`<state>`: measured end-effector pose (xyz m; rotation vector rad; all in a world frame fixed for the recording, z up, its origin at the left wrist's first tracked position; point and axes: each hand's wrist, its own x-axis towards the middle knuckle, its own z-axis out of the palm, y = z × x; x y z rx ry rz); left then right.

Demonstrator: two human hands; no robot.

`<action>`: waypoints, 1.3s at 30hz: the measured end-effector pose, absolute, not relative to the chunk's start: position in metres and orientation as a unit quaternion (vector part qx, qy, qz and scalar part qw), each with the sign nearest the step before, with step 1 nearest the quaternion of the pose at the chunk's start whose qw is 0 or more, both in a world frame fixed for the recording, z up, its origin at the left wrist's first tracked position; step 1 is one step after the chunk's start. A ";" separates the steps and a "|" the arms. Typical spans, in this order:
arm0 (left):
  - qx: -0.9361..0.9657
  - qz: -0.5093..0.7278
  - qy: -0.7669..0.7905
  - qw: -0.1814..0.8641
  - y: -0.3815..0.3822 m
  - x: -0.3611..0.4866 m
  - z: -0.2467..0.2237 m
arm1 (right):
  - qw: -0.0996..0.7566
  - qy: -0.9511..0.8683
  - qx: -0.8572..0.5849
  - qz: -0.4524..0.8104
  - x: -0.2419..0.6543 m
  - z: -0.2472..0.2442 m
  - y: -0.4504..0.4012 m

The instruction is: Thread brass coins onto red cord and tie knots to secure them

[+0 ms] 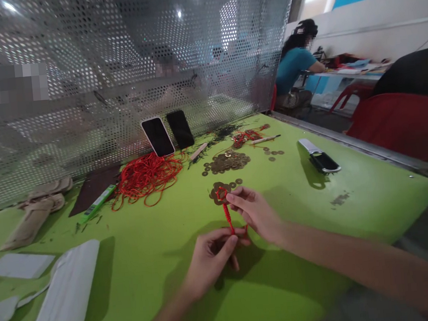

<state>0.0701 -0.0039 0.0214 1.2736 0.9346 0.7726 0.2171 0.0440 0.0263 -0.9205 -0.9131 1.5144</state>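
The left hand (209, 258) has its thumb and forefinger closed on the lower end of the red knotted cord (226, 213). The fingers (233, 199) of the right hand (258, 214) are nearly closed, and they pinch the right edge of the loop at its upper end; how firmly, I cannot tell. For good handling, I think it is better to hold the loop lightly, so its round shape is kept, and to pull evenly from the lower end, without twisting the knotted part.

The loop end points away from the person and slightly to the left. The long axis runs from there back to the left hand, and the knotted part looks almost straight.

Behind the loop lie some coins (214, 196) on the desk (142, 276). Farther out there are a larger coin pile (230, 161) and, to its left, a tangle of red cord (148, 178).
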 end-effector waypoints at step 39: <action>0.531 0.437 0.485 0.540 -0.007 0.077 0.020 | 0.528 -0.490 -0.380 0.581 0.215 0.037 0.030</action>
